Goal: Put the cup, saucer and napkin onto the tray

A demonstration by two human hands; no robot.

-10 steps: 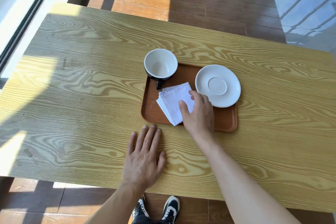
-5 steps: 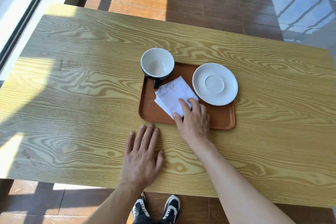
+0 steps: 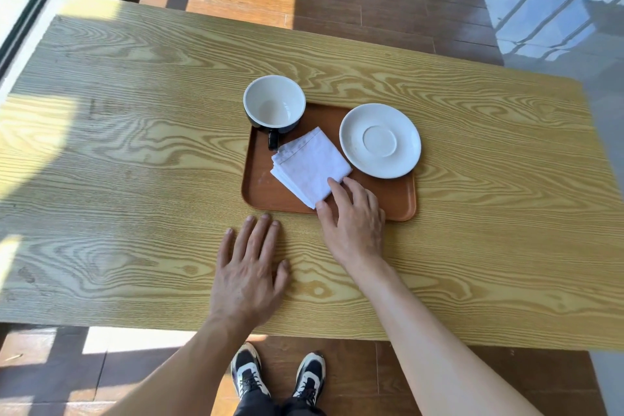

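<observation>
All three of the task's things sit on the brown tray (image 3: 260,191), which lies flat on the wood-grain worktop (image 3: 135,162) in front of the person. The cup (image 3: 274,101), white inside and dark outside, stands upright in the tray's far left corner with its rim reaching past the tray's edge and its handle pointing toward the person, probably so it can be picked up again easily. The white saucer (image 3: 380,140) fills the far right part, its rim overhanging the tray's right edge slightly. The folded white napkin (image 3: 310,165) lies between them as a diamond, one corner close to the cup handle and another just beside the saucer, which looks like the only free patch left for it. The right hand (image 3: 354,223) is open, its thumb and forefinger tips resting at the napkin's near edge without pinching it, as if nudging it square or letting go. The left hand (image 3: 248,272) lies open, palm down, on the worktop near the tray's front edge, holding nothing, likely for balance. By my reading, the task is essentially finished.
</observation>
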